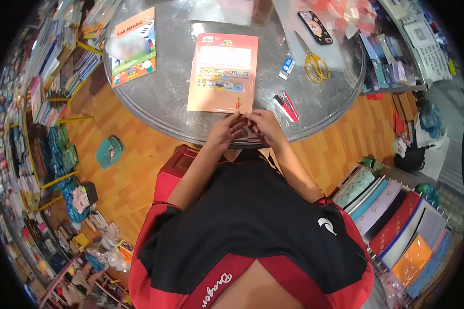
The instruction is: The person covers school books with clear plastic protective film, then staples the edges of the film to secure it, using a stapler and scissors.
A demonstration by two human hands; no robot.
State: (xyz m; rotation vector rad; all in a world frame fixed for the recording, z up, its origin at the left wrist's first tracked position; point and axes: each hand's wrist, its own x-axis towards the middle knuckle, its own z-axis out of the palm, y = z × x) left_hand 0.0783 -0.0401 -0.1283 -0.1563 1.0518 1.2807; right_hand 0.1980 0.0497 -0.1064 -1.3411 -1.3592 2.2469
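Note:
A salmon-pink book (224, 53) lies on the round grey table, its back cover up, with a barcode and a white panel. Its surface shines as if covered in clear plastic. My left hand (225, 130) is closed at the book's near edge, fingertips pinching around the bottom right part. Close beside it, my right hand (266, 126) pinches the near right corner. Whether the fingers grip the cover itself or a film over it is too small to tell.
A music book (134, 69) lies at the table's left. To the right are yellow-handled scissors (315, 67), a small blue-and-white box (287, 68), red and black pens (286, 106) and a phone (315, 28). Clear plastic sheets (221, 11) lie at the back. Crowded shelves (62, 62) flank the floor.

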